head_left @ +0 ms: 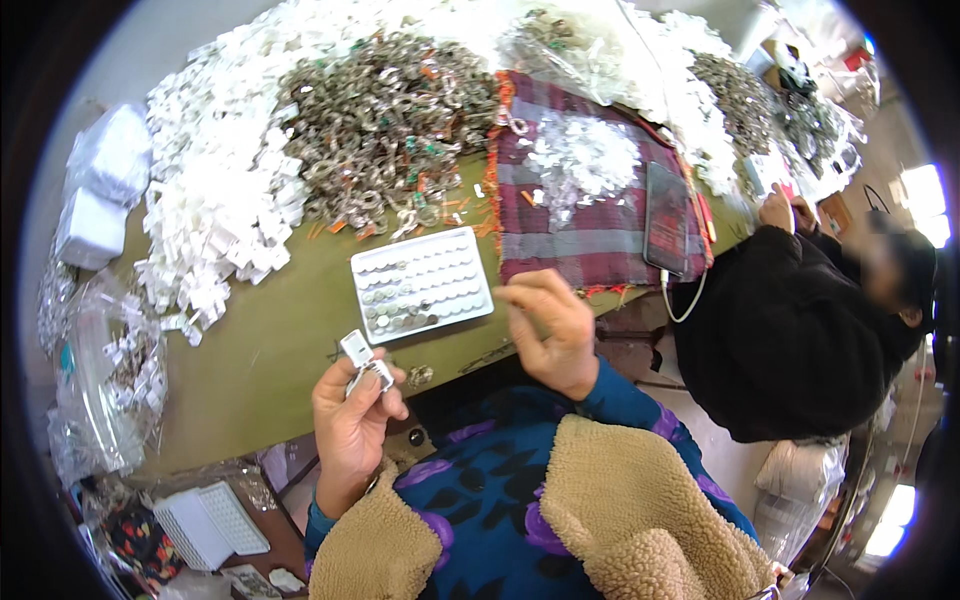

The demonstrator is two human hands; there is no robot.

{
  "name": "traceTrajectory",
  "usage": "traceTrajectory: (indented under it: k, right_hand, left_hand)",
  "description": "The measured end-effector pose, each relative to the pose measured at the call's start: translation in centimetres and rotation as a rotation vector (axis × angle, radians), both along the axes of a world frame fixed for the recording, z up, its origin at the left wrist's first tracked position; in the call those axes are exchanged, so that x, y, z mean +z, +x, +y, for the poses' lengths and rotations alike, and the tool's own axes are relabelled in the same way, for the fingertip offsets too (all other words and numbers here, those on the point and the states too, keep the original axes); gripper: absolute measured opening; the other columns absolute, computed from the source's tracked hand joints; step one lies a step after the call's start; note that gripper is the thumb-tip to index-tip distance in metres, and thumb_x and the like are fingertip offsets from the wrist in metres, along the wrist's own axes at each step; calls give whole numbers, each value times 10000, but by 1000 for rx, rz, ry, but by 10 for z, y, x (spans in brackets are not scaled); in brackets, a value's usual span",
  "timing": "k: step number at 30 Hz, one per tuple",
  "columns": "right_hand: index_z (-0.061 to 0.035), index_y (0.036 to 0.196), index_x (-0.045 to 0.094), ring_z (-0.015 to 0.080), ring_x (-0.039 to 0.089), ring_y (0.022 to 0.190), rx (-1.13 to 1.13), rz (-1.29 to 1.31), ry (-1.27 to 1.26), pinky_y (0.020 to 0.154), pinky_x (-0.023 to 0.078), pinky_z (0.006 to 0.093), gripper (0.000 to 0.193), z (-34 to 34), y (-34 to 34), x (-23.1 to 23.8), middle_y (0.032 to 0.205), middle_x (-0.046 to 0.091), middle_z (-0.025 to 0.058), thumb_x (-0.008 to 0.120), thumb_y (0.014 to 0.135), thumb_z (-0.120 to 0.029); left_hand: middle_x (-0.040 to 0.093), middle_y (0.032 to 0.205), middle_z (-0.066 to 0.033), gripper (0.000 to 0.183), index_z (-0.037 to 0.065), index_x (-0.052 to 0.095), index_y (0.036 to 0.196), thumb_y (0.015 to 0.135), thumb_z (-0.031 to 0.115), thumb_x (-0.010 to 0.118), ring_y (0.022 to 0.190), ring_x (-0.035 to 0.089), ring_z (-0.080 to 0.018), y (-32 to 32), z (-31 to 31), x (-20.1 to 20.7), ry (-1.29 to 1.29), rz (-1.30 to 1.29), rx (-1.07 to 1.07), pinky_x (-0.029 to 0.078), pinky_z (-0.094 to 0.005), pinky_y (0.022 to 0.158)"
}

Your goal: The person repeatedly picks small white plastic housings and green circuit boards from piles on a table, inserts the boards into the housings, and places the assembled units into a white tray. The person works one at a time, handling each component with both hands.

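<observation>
My left hand (352, 412) holds a small white plastic case (356, 350), its lid flipped up, between thumb and fingers near the table's front edge. Just beyond is a white tray (478, 262) with rows of scalloped wells. Small round silvery discs (384, 322) lie in its nearer left part. Close to the tray's right edge hovers my right hand (556, 335), thumb and forefinger brought together at the tips. Whatever is between those fingertips is too small to make out. On the plaid cloth (520, 245) to the right sits a pile of small clear-white pieces (585, 160).
Heaps of white plastic parts (215, 200) and grey-brown metallic parts (385, 130) cover the far side of the green table (270, 370). A phone (667, 220) with a white cable lies on the cloth. A co-worker in black (790, 330) sits at right. Plastic bags (105, 390) stand at left.
</observation>
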State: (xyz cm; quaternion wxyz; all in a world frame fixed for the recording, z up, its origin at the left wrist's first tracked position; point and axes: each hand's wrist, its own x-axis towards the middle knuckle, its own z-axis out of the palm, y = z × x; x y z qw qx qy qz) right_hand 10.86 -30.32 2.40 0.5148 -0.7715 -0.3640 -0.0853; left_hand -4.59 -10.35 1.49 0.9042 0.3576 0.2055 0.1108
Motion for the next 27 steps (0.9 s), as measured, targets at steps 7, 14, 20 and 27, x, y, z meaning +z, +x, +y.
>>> traceTrajectory:
  k: [7,14,20,27]
  right_hand:
    - [21,957,692,206,635,734,2,-13,-48,643,507,287,134,9,9,-7,916,629,122,697,826,46]
    - [22,974,685,290,638,762,182,-97,-134,671,515,346,170,48,6,-11,891,628,136,700,806,49]
    - [21,1017,685,304,644,775,176,-5,-198,672,522,355,182,69,17,-9,897,628,139,658,839,50]
    - [-31,1020,672,312,609,807,260,-194,-331,715,511,399,280,77,24,-14,868,572,111,601,753,18]
  left_hand:
    - [683,827,-149,215,-33,632,1068,883,77,633,547,584,-141,2,-1,6,20,78,14,508,-295,491]
    - [677,851,-143,237,-32,630,1108,912,100,606,550,557,-100,2,2,1,-16,102,-18,496,-266,485]
    - [684,860,-153,233,-38,628,1112,913,80,598,554,577,-111,0,11,-3,-67,80,-58,525,-261,489]
    - [686,873,-166,240,-53,618,1130,926,66,579,565,585,-122,2,18,-5,-98,42,-49,534,-274,501]
